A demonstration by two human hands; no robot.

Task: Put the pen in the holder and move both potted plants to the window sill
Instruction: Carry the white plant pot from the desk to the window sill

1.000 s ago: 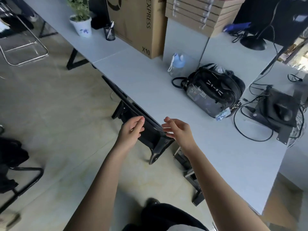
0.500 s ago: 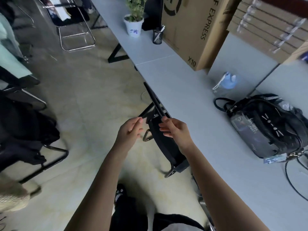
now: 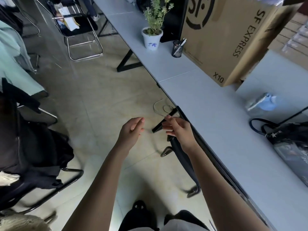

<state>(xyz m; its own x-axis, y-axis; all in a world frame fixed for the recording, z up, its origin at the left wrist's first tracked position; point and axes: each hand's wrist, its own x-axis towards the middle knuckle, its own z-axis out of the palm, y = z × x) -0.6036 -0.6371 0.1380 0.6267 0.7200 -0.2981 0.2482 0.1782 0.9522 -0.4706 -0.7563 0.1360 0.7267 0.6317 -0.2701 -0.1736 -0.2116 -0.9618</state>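
While both hands hang over the floor beside the bench [image 3: 216, 114], neither holds a task item. Left hand [image 3: 131, 130]: grip loosely spread, empty. Right hand [image 3: 179, 129]: fingers half curled and parted, nothing pinched; a black chair [image 3: 183, 155] lies under it, contact unclear.

1 potted plant [image 3: 152, 36] stands on the bench at 12 o'clock from the hands, well apart. The mesh pen holder [image 3: 177, 48] sits just beside it toward 1 o'clock, against the cardboard box [image 3: 233, 39], with pens already inside. No second plant or window sill in view.

Judgement: the white pot looks glazed, smooth, breakable and soil-heavy at the bottom; take it around the body with a wrapped grip, never by the thin stems. A pen is light and stiff; a fingertip pinch at mid-barrel suffices.
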